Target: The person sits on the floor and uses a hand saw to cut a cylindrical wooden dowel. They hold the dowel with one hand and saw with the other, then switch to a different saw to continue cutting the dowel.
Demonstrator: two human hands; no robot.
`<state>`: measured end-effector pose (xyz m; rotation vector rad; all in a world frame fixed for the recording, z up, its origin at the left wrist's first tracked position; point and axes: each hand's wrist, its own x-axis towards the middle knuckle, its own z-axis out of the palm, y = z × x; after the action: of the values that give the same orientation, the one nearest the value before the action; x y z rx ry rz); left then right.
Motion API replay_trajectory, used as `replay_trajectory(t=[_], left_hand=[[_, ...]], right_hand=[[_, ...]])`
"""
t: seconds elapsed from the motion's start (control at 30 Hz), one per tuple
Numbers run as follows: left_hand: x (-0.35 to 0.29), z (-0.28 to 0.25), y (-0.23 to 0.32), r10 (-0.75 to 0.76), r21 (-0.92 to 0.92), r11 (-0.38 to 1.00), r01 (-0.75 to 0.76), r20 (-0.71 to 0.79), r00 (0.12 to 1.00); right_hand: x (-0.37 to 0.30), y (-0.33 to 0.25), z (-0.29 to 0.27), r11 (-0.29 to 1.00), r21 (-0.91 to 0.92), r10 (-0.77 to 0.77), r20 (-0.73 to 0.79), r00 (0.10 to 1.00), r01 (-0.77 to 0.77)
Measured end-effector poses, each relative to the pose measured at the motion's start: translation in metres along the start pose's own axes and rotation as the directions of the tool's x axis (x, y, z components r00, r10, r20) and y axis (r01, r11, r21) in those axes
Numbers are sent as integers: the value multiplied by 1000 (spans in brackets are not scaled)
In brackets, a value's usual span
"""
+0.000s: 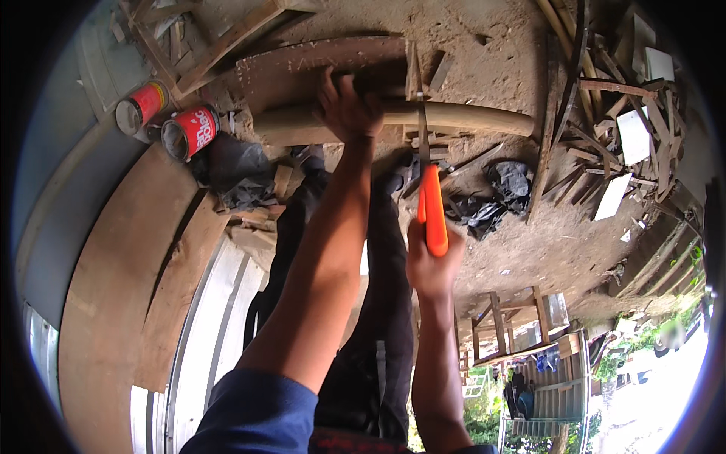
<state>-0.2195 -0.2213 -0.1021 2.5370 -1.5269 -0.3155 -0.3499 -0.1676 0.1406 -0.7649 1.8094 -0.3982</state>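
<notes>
A long, rounded wooden pole (476, 118) lies crosswise in front of me, beside a dark brown board (302, 64). My left hand (348, 110) grips the pole from above at about its middle, with the fingers over its far side. To the right, my right hand (433, 265) is closed round the orange handle (432, 208) of a handsaw. The saw's narrow blade (424, 140) points away from me and crosses the pole, to the right of my left hand. Whether the teeth have cut into the wood is too small to tell.
Two red cans (203, 130) stand at the left, near leaning boards (121, 257). Black plastic (510, 185) lies on the dirt floor (484, 45) right of the saw. Scrap wood (658, 129) is piled at the far right. My feet are close to the pole.
</notes>
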Motion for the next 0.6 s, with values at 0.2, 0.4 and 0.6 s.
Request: replay_trajectory(t=[0.2, 0.4, 0.6], left_hand=[[-8, 5, -7, 7, 3, 1000, -7, -3, 1000], [1, -5, -2, 12, 10, 1000, -12, -2, 1000], [8, 1, 3, 43, 27, 999, -43, 12, 999]], right_hand=[[-77, 25, -18, 990, -89, -101, 56, 993, 105], [-38, 20, -23, 999, -50, -14, 54, 998, 16], [-8, 32, 2, 998, 52, -45, 6, 999, 45]])
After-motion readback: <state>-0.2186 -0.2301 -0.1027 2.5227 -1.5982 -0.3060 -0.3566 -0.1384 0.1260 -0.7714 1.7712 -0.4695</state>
